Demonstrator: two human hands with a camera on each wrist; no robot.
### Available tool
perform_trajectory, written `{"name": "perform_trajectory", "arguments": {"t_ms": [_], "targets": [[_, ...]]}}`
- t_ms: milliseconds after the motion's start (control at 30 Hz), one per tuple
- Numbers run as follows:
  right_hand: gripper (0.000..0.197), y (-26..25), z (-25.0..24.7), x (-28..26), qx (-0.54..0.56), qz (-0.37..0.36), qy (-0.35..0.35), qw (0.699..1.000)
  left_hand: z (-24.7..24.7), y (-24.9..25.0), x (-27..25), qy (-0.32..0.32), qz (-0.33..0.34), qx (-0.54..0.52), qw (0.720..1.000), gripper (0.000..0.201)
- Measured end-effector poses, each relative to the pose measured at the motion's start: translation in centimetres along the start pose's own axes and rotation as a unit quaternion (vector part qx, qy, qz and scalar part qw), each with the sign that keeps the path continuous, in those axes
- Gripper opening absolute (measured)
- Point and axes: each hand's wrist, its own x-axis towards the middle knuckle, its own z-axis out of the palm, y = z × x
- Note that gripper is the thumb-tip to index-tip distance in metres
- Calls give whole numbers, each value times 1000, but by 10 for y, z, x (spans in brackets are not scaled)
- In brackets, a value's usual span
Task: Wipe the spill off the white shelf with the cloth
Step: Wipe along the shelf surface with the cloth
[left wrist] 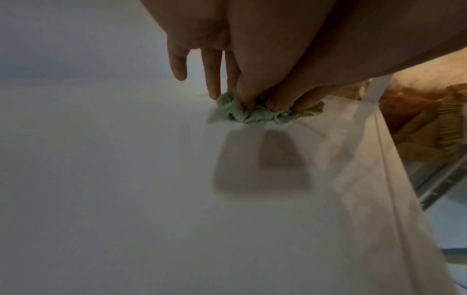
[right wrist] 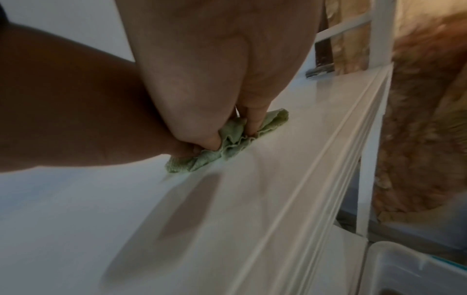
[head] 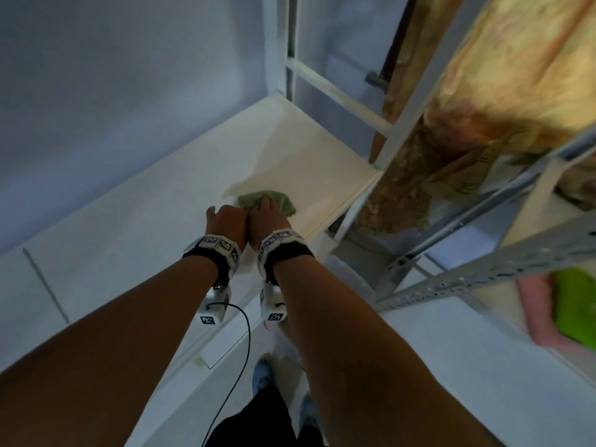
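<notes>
My head cam looks steeply down on the shelf (head: 306,150) from above; both wrist cams sit low, v. close, facing fwd. All 3 share the cloth (head: 283,203).

A home storage corner, by the look of it: a white shelf (head: 306,150) against a pale wall (head: 113,91) at upper left; a patterned curtain (head: 503,91) at upper right; folded towels (head: 571,304) on a perforated metal rack (head: 483,266) at right.

The cloth (head: 284,201) lies on the shelf (head: 306,146) under the left hand (head: 227,221) and right hand (head: 269,220).
</notes>
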Motion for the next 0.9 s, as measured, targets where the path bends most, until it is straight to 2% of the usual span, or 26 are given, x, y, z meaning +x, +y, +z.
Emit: {"name": "perform_trajectory", "arguments": {"t_ms": [267,400,667,800,900], "targets": [[51,63,-20,-6,25,73,53,996,-1,57,41,12,98,-24,995,20],[43,79,-21,-11,28,67,84,994,7,68,48,34,155,-38,987,20],[29,55,-23,-28,-22,96,119,988,-1,47,30,36,224,43,973,18],[29,32,-14,-43,-42,99,94,990,-5,27,6,24,237,59,969,21],[30,13,-7,-49,-69,73,68,993,-3,12,-11,17,219,36,975,21]]}}
